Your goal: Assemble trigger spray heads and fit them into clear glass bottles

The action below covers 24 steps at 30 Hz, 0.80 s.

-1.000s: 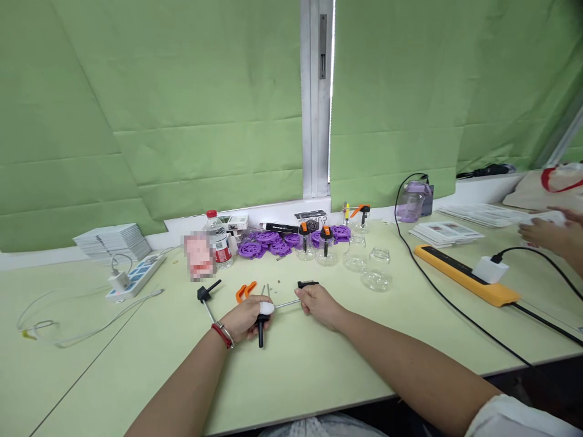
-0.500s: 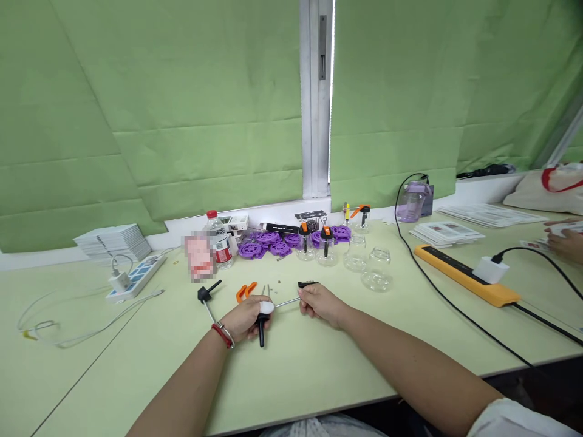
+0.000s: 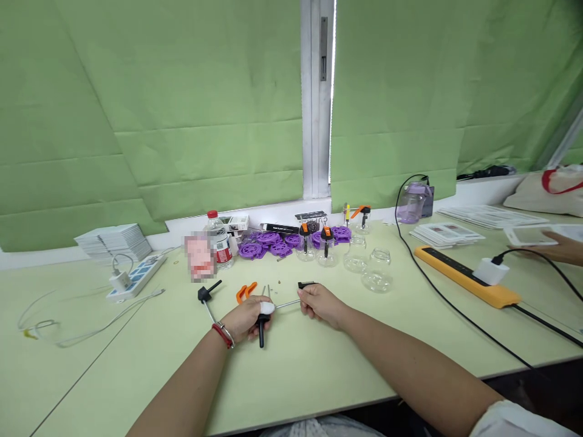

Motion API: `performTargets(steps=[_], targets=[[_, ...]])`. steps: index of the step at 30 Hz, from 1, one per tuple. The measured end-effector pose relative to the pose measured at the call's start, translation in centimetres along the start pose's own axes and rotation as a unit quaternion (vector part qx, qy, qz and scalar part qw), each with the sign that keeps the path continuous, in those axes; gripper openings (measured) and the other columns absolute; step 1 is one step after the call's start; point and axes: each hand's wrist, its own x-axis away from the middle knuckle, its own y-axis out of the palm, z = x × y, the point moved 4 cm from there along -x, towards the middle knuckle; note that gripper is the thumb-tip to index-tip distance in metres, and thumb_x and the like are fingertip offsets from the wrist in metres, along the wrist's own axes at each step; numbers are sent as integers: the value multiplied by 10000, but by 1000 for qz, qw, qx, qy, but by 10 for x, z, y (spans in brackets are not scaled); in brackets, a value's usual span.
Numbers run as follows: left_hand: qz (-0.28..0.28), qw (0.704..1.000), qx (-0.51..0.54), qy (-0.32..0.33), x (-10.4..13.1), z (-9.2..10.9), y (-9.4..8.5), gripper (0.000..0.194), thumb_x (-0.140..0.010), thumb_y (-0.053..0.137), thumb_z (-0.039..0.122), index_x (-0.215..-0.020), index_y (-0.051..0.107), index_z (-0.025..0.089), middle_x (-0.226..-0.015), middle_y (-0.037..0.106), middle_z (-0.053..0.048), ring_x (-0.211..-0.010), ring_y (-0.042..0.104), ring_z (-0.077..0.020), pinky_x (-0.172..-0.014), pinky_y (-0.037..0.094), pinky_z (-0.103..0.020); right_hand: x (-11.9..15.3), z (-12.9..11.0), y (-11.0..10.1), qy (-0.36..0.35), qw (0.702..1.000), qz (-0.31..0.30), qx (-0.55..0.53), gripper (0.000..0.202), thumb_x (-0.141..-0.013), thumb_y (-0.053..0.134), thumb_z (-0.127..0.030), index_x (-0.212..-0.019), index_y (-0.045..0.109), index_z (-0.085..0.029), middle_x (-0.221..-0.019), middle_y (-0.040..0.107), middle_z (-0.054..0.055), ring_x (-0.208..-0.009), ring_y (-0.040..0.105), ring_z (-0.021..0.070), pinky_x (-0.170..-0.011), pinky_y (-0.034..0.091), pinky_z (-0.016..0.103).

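My left hand [image 3: 251, 318], its thumb under a white cover, is closed around a black plastic part with a black stem [image 3: 261, 334] pointing down. A thin metal rod [image 3: 286, 303] runs from it to my right hand [image 3: 316, 302], whose fingers pinch the rod's far end. At those fingertips sits a small black piece with a ribbed or coiled edge [image 3: 306, 284]; fingers hide its details. A similar black-headed part with a rod [image 3: 204, 295] lies left of my left hand. Orange plastic levers [image 3: 246, 292] and tiny pins lie just beyond it.
Purple plastic discs [image 3: 268, 243], clear glass jars [image 3: 377, 273] and a red-capped bottle [image 3: 223, 246] stand behind. An orange power strip [image 3: 464, 276] with a black cable is at right, a white one [image 3: 139, 278] at left. A co-worker's hand [image 3: 558, 247] holds white sheets at far right.
My hands and the rod stay practically in place. At far right, the co-worker's hand has shifted and a white sheet is now spread out in front of it.
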Motion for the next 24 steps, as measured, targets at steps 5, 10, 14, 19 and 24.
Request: performTargets(steps=[5,10,14,19,24], targets=[[2,1000,2,3,0,1,0,163,-762,467,331,-716,483,176,-542,524,30,-344,336,-41,-482,320,-237,1,-2,1,-19,1000,-5,-11,367,-798,506,-522,-678,505,-175,-541,543,-31,-379,394,55,-355,238,185],[6,1000,-17,-2,0,2,1,144,-743,465,306,-688,477,174,-521,515,37,-333,318,-34,-480,311,-228,-2,1,5,-24,999,18,28,403,-842,440,-479,-583,459,-171,-488,523,-25,-369,361,50,-411,276,198],[13,999,-51,6,3,4,5,175,-752,446,334,-685,484,176,-534,520,37,-325,319,-41,-457,303,-221,-4,3,6,-25,998,30,54,441,-864,391,-486,-560,455,-173,-444,500,-21,-370,329,57,-423,267,208],[31,989,-129,70,11,19,7,216,-737,481,349,-619,505,170,-543,507,19,-418,403,-89,-474,325,-235,1,-3,8,-14,1000,13,24,456,-857,403,-508,-552,447,-171,-431,486,-25,-357,301,50,-404,239,207],[230,946,-161,160,26,38,-41,190,-714,482,323,-638,553,164,-636,561,-10,-623,520,-154,-595,388,-256,5,-5,9,3,1000,-4,-27,549,-831,329,-642,-636,511,-162,-536,551,3,-389,381,63,-378,233,199]])
